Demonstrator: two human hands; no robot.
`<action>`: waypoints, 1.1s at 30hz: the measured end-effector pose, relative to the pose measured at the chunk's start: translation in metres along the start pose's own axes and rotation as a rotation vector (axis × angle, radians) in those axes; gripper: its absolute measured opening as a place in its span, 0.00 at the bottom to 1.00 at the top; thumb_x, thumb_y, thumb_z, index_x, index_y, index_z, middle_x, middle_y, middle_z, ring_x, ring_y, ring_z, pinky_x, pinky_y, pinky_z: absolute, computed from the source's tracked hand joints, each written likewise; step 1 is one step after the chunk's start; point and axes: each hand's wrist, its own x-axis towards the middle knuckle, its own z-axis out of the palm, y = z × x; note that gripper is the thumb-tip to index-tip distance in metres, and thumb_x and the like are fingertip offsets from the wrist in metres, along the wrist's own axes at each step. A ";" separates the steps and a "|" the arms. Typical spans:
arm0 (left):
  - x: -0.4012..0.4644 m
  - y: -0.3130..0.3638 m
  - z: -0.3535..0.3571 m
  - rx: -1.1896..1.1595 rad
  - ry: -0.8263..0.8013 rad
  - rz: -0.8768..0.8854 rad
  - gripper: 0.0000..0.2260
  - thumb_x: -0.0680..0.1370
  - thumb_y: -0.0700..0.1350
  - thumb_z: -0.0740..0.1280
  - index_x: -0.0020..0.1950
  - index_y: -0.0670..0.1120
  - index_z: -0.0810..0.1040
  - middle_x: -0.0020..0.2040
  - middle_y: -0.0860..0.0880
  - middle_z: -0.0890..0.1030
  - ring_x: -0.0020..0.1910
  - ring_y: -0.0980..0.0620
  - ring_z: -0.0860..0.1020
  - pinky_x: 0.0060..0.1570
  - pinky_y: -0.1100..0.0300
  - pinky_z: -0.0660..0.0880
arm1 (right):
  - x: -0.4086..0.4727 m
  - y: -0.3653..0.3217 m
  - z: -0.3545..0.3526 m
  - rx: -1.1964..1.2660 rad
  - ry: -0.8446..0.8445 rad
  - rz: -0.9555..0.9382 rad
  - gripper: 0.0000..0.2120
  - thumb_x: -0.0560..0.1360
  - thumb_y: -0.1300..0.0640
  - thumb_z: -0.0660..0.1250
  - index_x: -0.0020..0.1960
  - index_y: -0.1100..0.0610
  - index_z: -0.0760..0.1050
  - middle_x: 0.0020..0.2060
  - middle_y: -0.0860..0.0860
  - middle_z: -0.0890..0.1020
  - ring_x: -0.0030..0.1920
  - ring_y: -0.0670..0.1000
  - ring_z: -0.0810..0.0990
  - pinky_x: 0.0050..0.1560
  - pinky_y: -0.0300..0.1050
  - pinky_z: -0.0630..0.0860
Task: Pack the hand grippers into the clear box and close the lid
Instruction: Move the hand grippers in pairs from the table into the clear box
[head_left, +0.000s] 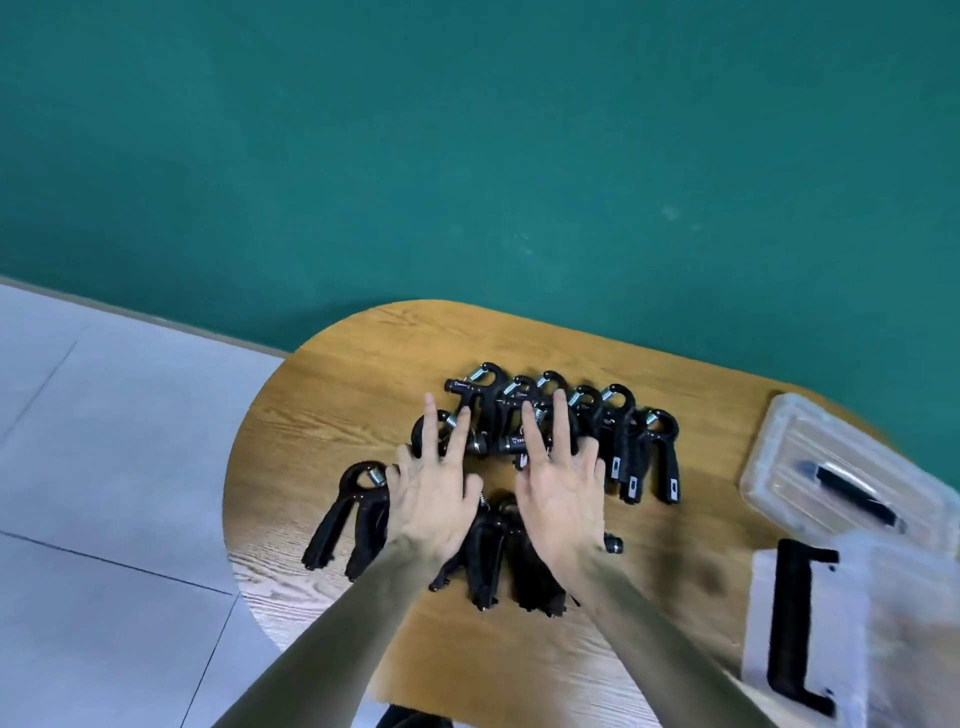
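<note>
Left hand (434, 493), right hand (558, 483) hovering, fingers spread, over grippers (644, 447); box (810, 457) lying at 3 o'clock.

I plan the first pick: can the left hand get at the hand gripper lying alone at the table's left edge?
Probably yes: the left hand is open beside that hand gripper, and nothing covers it.

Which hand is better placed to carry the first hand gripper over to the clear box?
Probably the right hand: the clear box sits at the table's right edge, and this open hand hovers over the hand grippers nearest it.
</note>
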 end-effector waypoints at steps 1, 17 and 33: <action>-0.004 0.013 0.003 -0.004 -0.001 0.023 0.34 0.84 0.52 0.56 0.83 0.58 0.38 0.80 0.49 0.26 0.63 0.41 0.68 0.62 0.45 0.69 | -0.004 0.012 -0.004 0.008 0.014 0.018 0.38 0.75 0.57 0.66 0.81 0.51 0.53 0.81 0.57 0.46 0.53 0.61 0.70 0.53 0.58 0.74; -0.074 0.272 0.047 -0.005 0.073 0.241 0.34 0.83 0.51 0.57 0.83 0.59 0.41 0.81 0.50 0.29 0.64 0.38 0.67 0.66 0.42 0.68 | -0.088 0.261 -0.082 0.070 0.095 0.175 0.38 0.75 0.59 0.65 0.81 0.53 0.54 0.81 0.58 0.48 0.51 0.61 0.69 0.52 0.59 0.75; -0.134 0.447 0.129 0.038 -0.088 0.425 0.34 0.82 0.49 0.59 0.83 0.60 0.46 0.83 0.51 0.35 0.68 0.39 0.65 0.70 0.44 0.67 | -0.198 0.434 -0.076 0.186 0.177 0.530 0.33 0.73 0.60 0.68 0.77 0.54 0.65 0.78 0.61 0.59 0.41 0.55 0.62 0.46 0.54 0.72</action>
